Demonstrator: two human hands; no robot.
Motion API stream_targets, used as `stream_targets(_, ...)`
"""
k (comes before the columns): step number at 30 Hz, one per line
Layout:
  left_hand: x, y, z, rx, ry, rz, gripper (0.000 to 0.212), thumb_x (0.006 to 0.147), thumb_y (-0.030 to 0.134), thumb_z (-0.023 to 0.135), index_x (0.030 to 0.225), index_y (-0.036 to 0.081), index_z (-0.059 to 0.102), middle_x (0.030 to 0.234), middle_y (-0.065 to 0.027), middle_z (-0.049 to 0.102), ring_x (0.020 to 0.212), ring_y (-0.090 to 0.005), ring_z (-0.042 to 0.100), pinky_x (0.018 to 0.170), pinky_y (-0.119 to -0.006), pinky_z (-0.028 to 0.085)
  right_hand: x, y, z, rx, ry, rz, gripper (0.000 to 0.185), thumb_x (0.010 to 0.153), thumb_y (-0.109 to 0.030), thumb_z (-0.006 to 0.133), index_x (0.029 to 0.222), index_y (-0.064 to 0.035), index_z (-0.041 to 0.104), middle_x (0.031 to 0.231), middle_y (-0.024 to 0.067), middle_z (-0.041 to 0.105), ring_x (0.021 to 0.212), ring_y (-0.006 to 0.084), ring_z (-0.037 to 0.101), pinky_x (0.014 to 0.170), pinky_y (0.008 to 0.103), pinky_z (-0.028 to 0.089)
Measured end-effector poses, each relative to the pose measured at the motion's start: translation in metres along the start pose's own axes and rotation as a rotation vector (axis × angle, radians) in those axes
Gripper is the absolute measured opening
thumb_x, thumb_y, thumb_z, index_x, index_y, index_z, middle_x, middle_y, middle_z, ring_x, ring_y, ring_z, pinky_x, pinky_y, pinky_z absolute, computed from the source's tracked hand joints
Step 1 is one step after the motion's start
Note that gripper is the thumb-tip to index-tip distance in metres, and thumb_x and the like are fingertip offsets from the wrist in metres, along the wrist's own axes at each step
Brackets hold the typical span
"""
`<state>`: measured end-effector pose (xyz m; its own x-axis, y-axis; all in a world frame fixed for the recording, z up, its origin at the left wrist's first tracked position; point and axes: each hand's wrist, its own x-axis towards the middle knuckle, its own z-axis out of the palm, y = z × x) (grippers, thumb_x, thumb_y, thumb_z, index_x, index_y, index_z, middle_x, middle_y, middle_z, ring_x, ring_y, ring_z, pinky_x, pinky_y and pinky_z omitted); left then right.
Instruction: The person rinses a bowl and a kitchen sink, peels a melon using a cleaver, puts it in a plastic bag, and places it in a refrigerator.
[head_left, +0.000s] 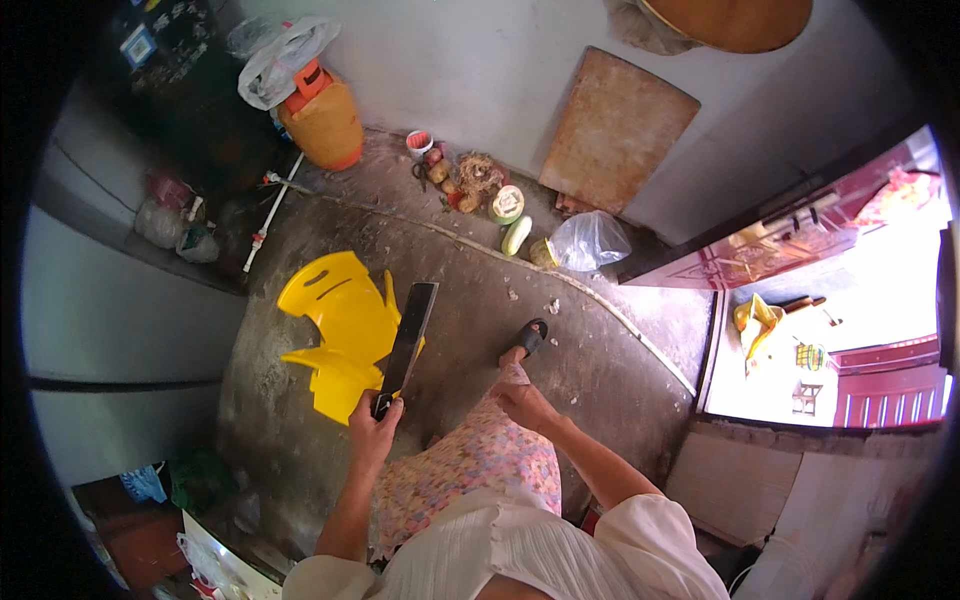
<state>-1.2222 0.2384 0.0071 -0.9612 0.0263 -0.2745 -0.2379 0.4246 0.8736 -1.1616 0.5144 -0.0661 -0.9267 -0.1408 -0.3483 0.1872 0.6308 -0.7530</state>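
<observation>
My left hand (375, 431) is closed around the black handle of a broad, dark-bladed cleaver (409, 345), its blade pointing away from me. Below the blade, to its left, a yellow plastic chair (352, 315) stands on the floor. My right hand (521, 405) hangs above my floral-patterned trousers with its fingers curled; whether anything is inside cannot be told. Near the wall lie a cut melon or gourd (507, 204) with its pale inside showing, a pale green cucumber or gourd (516, 235) and several round vegetables (442, 176).
An orange gas cylinder (322, 124) stands by the wall. A hose (465, 238) runs across the floor towards the open doorway at right. A wooden board (619, 131) leans on the wall beside a clear plastic bag (590, 241). A white pipe (276, 214) lies at left.
</observation>
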Motion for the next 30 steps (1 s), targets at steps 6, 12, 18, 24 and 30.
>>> stream_targets(6, 0.093, 0.02, 0.093, -0.03, -0.019, -0.155, 0.022, 0.08, 0.021, 0.064, 0.079, 0.002, 0.051, 0.055, -0.0023, 0.047, 0.042, -0.0095, 0.044, 0.039, -0.025, 0.034, 0.104, 0.061, -0.083, -0.086, 0.129, -0.074, 0.018, 0.08, -0.009, 0.052, 0.096, -0.0055, 0.061, 0.085, 0.0162, 0.063, 0.081, 0.0328, 0.062, 0.072, 0.0384, 0.049)
stream_targets(12, 0.205, 0.063, 0.175, -0.169, -0.134, -0.36, 0.02, 0.084, 0.022, 0.06, 0.084, 0.005, 0.051, 0.051, 0.0009, 0.044, 0.037, -0.0077, 0.041, 0.036, -0.024, 0.032, 0.19, 0.115, -0.162, 0.05, 0.143, 0.042, 0.016, 0.081, -0.011, 0.054, 0.094, -0.0067, 0.062, 0.083, 0.0155, 0.064, 0.079, 0.0313, 0.062, 0.069, 0.0367, 0.05)
stream_targets(18, 0.331, 0.003, 0.242, 0.057, -0.079, -0.135, 0.021, 0.082, 0.021, 0.063, 0.08, 0.005, 0.048, 0.055, 0.001, 0.045, 0.041, -0.0073, 0.041, 0.037, -0.024, 0.031, 0.284, 0.18, -0.171, 0.141, 0.158, 0.234, 0.01, 0.079, -0.011, 0.056, 0.083, -0.0051, 0.062, 0.076, 0.0145, 0.063, 0.07, 0.0264, 0.064, 0.063, 0.0351, 0.05)
stream_targets(24, 0.432, -0.044, 0.303, 0.113, -0.104, -0.272, 0.031, 0.08, 0.029, 0.063, 0.075, 0.001, 0.052, 0.055, -0.0053, 0.046, 0.049, -0.015, 0.043, 0.047, -0.032, 0.034, 0.407, 0.298, -0.117, 0.016, 0.291, 0.123, 0.01, 0.078, -0.013, 0.056, 0.081, -0.0048, 0.062, 0.073, 0.0158, 0.062, 0.07, 0.0302, 0.063, 0.061, 0.0368, 0.049)
stream_targets(30, 0.508, -0.125, 0.346, 0.153, -0.073, -0.19, 0.027, 0.08, 0.027, 0.063, 0.076, 0.003, 0.053, 0.056, -0.0022, 0.047, 0.05, -0.0125, 0.042, 0.048, -0.03, 0.033, 0.527, 0.388, -0.083, -0.174, 0.394, 0.157, 0.018, 0.078, -0.015, 0.057, 0.092, -0.0039, 0.059, 0.088, 0.0197, 0.06, 0.08, 0.0353, 0.059, 0.071, 0.0432, 0.048)
